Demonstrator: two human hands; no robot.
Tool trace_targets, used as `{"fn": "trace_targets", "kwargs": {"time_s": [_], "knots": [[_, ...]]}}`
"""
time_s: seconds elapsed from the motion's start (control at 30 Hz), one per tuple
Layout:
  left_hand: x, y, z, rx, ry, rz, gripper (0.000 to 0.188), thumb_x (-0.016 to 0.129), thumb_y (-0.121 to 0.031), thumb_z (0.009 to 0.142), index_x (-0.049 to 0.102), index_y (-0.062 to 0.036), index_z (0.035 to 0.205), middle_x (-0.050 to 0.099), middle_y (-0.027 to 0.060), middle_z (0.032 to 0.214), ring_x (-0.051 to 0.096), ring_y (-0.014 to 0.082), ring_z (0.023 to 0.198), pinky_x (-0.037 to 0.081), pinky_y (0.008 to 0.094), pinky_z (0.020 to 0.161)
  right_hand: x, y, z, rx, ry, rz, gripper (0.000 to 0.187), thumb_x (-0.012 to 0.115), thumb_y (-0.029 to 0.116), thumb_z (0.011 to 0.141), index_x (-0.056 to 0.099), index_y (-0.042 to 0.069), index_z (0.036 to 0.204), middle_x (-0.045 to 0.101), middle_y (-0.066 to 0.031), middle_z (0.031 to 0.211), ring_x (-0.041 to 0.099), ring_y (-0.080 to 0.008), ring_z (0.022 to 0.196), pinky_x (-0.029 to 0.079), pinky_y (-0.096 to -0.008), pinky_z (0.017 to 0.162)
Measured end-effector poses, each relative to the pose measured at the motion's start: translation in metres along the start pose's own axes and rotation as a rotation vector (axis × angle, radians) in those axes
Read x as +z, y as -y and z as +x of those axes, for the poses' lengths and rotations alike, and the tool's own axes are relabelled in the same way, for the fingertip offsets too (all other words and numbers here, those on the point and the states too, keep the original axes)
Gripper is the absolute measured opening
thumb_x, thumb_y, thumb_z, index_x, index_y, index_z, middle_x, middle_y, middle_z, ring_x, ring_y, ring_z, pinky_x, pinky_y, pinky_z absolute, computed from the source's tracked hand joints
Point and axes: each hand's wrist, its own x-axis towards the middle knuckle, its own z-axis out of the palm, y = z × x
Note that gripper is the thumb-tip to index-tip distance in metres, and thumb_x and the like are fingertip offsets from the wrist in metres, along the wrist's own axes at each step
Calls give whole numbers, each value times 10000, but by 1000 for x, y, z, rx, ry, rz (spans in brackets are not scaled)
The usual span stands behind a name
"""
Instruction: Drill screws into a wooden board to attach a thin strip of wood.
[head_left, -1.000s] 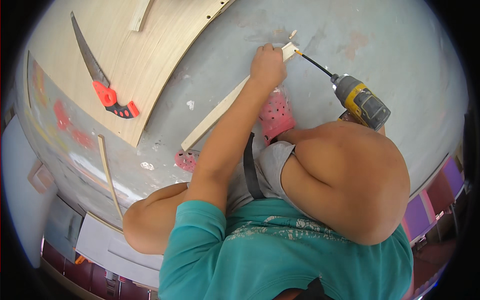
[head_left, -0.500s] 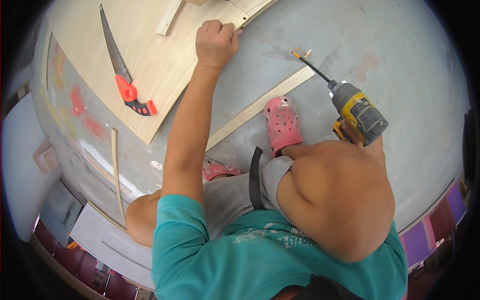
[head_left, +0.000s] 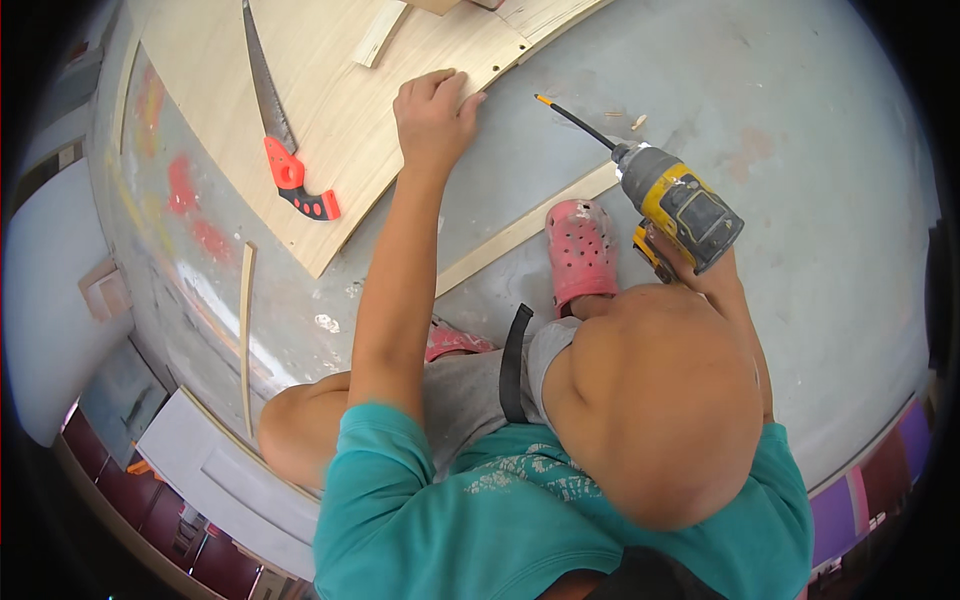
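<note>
My left hand (head_left: 436, 118) lies at the edge of a pale wooden panel (head_left: 345, 140), fingers loosely bent and thumb apart, holding nothing. Beside it, two small dark holes show along the panel's edge. In my right hand (head_left: 708, 278) is a yellow and black cordless drill (head_left: 680, 200), partly hiding my fingers. Its long dark bit (head_left: 578, 120) has a yellow-orange tip, which points toward the panel's edge and stays apart from it. A handsaw (head_left: 285, 165) with a red and black handle rests on the panel, left of my left hand.
A wooden strip (head_left: 530, 222) lies on the grey floor behind my pink clog (head_left: 582, 250). Small wood scraps (head_left: 638, 122) are scattered beyond the drill. Another thin strip (head_left: 246, 335) lies at left. A short wood block (head_left: 381, 35) sits on the panel.
The drill has swung left, its bit tip leaving the wood scraps and coming nearer the panel's edge. My left hand's fingers have loosened from a closed grip on that edge. The view has shifted slightly.
</note>
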Motion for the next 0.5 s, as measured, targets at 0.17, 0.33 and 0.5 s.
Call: {"fn": "trace_targets", "kwargs": {"time_s": [0.17, 0.33, 0.5], "knots": [[6, 14, -11, -17, -56, -13, 308, 743, -167, 645, 644, -120, 932, 607, 11, 949, 513, 213, 862, 391, 337, 784, 27, 23, 30, -39, 19, -29, 315, 661, 236, 748, 588, 39, 982, 610, -120, 945, 589, -224, 871, 473, -326, 718], [11, 21, -15, -53, -82, -50, 286, 733, -175, 656, 643, -125, 922, 599, -2, 959, 476, 211, 911, 362, 341, 824, 24, 28, 41, -33, 113, 0, 312, 679, 214, 729, 591, 58, 985, 618, -103, 913, 594, -240, 850, 475, -336, 707], [17, 18, -22, -85, -79, -25, 291, 733, -185, 643, 642, -121, 912, 600, 2, 955, 479, 210, 889, 364, 338, 822, 25, 22, 33, -133, 30, -146, 288, 682, 223, 719, 610, 63, 947, 624, -115, 859, 605, -233, 783, 472, -325, 708]]}}
